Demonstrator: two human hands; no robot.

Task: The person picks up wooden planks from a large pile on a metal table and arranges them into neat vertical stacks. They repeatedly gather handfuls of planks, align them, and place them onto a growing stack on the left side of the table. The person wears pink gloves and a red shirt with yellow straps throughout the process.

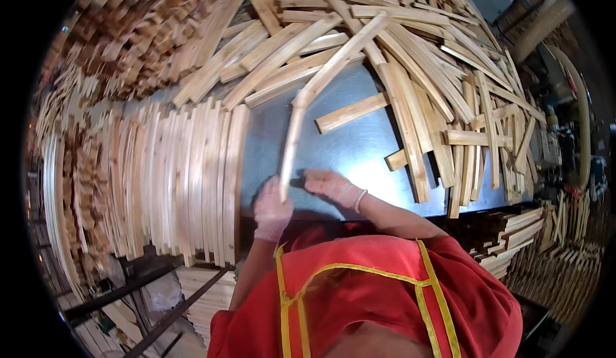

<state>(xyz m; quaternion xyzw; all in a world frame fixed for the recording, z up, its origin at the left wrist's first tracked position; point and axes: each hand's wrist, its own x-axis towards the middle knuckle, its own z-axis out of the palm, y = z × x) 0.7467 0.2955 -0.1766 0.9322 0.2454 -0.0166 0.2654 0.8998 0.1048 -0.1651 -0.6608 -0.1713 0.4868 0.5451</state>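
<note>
My gloved left hand is closed around the near end of a narrow wooden slat. The slat points away from me, and its far end meets or overlaps the end of another loose slat. My right hand, also gloved, is just right of the held slat and apart from it; its fingers reach toward the left with nothing seen in them. To the left of my left hand, a row of slats lies side by side. A short slat rests on the metal tabletop beyond my right hand.
Loose slats lie crossed in a heap along the far and right sides of the table. Stacked wood blocks rise at the far left. Dark metal bars stand at lower left, and more stacked boards at lower right.
</note>
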